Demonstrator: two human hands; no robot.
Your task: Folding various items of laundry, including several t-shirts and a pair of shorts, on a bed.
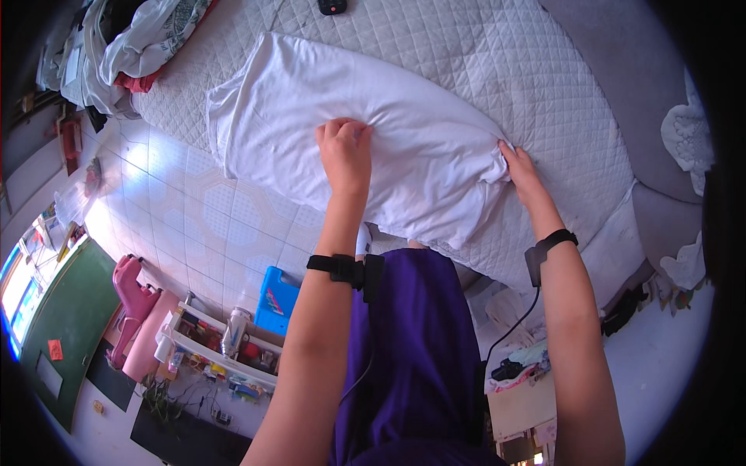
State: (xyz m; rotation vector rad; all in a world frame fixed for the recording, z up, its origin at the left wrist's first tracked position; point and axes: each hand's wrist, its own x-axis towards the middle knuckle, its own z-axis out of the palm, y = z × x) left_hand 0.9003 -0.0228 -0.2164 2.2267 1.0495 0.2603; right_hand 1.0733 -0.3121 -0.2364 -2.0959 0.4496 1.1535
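A white cloth garment point(291, 93) lies spread and partly folded on a quilted cover point(466, 52). Near its middle, my left hand point(348, 151) pinches the fabric between thumb and fingers, and creases run away from the pinch. My right hand point(521, 169) holds the garment's right edge, where the cloth is bunched; some of its fingers are hidden by the fabric. The garment's near edge hangs towards my lap. Layered edges show at its left end. Both of my forearms wear black straps with small devices and cables.
A black remote control point(333, 6) lies at the top of the quilted cover. Piled clothes point(134, 52) rest at the upper left. On the tiled floor side stand a blue plastic stool point(277, 300), a white storage cart point(256, 373) and a pink object point(137, 291).
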